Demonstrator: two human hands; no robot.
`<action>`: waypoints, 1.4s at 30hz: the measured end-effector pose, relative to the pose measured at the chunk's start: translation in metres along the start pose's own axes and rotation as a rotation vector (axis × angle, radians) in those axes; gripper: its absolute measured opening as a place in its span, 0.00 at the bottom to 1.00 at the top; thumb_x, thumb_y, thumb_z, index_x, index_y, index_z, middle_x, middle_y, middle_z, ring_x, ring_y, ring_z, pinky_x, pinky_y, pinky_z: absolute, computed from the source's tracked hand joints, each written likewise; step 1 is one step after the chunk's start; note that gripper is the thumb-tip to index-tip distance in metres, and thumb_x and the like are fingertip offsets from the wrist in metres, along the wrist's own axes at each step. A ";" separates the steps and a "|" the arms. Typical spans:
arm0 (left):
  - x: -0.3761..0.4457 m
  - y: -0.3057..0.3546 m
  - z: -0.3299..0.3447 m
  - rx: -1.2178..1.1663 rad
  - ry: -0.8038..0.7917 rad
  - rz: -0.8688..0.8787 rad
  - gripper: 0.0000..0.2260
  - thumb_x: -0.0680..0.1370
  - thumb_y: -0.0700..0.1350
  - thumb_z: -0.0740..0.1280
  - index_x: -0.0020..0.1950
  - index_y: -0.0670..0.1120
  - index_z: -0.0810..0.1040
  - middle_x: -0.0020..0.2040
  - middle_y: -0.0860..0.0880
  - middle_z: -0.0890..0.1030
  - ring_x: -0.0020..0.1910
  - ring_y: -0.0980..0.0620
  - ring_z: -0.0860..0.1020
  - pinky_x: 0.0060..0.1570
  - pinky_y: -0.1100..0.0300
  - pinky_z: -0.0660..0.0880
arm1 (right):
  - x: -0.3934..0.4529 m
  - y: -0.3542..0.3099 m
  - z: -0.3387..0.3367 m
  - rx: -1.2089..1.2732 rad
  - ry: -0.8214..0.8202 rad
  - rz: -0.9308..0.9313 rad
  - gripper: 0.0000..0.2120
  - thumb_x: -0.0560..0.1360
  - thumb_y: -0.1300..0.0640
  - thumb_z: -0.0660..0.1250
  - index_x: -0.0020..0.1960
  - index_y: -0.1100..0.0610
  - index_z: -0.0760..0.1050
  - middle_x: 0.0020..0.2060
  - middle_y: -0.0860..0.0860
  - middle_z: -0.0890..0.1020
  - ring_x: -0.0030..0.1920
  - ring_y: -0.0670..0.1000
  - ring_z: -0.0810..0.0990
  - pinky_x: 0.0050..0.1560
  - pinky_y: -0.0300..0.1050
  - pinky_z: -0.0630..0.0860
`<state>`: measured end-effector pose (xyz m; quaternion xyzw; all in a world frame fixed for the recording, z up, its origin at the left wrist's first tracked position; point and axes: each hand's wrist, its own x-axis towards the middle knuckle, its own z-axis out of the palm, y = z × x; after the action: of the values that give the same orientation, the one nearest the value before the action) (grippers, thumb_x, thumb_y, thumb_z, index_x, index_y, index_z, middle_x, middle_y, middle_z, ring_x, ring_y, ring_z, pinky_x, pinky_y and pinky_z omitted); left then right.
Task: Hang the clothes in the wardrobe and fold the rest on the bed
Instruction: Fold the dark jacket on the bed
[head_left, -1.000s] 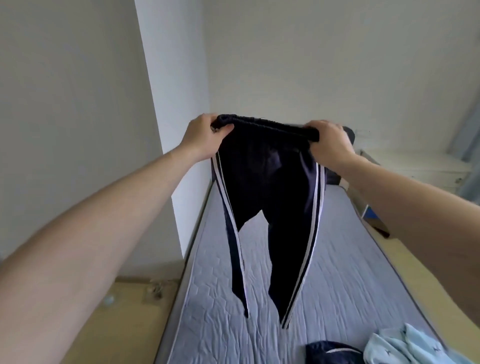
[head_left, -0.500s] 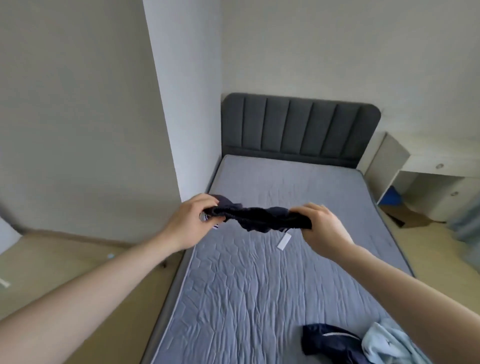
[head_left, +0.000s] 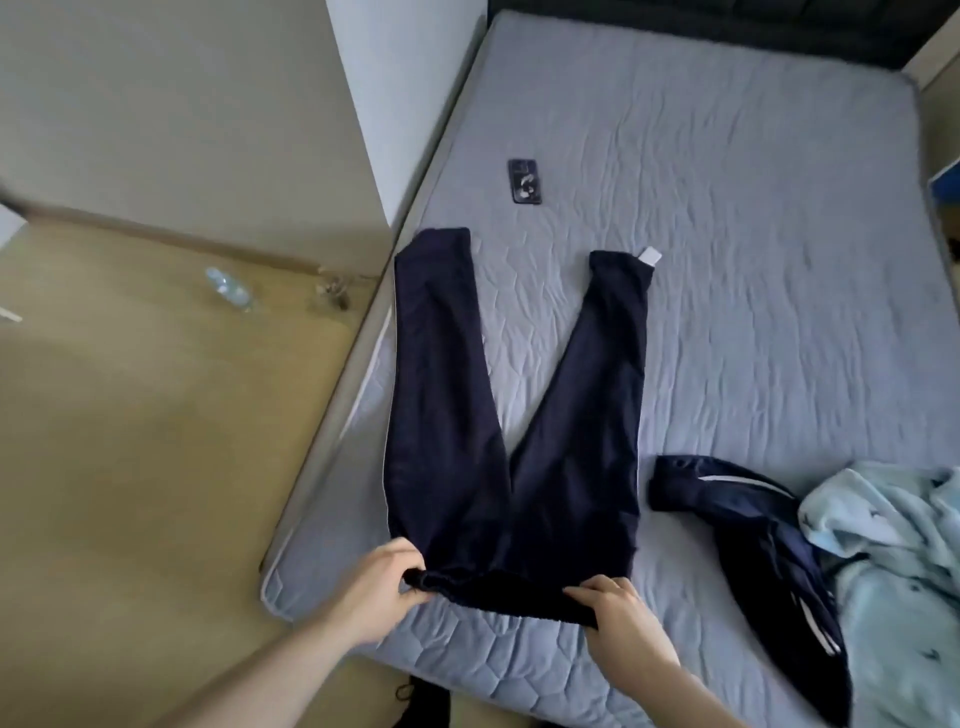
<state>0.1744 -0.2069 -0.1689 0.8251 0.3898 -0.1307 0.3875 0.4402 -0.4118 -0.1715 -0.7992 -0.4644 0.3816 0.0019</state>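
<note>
Centre of the frame, we see dark navy trousers (head_left: 498, 441) spread flat on the grey mattress (head_left: 753, 260), legs splayed toward the top. Our left hand (head_left: 382, 590) and right hand (head_left: 618, 616) each pinch the waistband at lower centre. A phone (head_left: 524, 181) lies above; a navy jacket (head_left: 748, 519) and pale blue garment (head_left: 893, 561) sit at lower right.

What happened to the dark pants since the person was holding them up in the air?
The pants came down and now lie spread flat on the bed, legs pointing to the headboard. The left hand and right hand have not let go: both still grip the waistband. The dark jacket and light blue garment stayed in their heap on the bed.
</note>
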 end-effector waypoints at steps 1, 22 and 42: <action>-0.001 -0.011 0.020 -0.007 -0.025 -0.032 0.09 0.77 0.53 0.74 0.44 0.49 0.80 0.49 0.58 0.76 0.44 0.57 0.77 0.48 0.55 0.76 | -0.001 0.007 0.024 0.011 -0.045 0.017 0.28 0.81 0.60 0.59 0.79 0.42 0.68 0.69 0.39 0.71 0.71 0.45 0.65 0.66 0.38 0.72; 0.041 -0.112 0.215 -0.676 0.115 -1.014 0.28 0.72 0.52 0.79 0.60 0.43 0.66 0.53 0.43 0.79 0.53 0.39 0.81 0.58 0.45 0.79 | 0.063 0.061 0.204 0.212 -0.241 0.271 0.22 0.79 0.56 0.63 0.73 0.48 0.75 0.73 0.47 0.71 0.73 0.52 0.69 0.71 0.43 0.67; 0.067 0.085 0.205 -0.163 0.181 -0.011 0.36 0.74 0.52 0.66 0.81 0.63 0.56 0.68 0.62 0.77 0.62 0.59 0.77 0.57 0.60 0.77 | 0.066 0.116 0.102 0.840 0.221 0.559 0.25 0.74 0.70 0.56 0.50 0.44 0.82 0.44 0.47 0.86 0.35 0.41 0.83 0.27 0.34 0.72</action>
<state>0.3000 -0.3556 -0.2943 0.7970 0.4372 -0.0257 0.4158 0.4820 -0.4648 -0.3257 -0.8586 -0.0369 0.4344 0.2696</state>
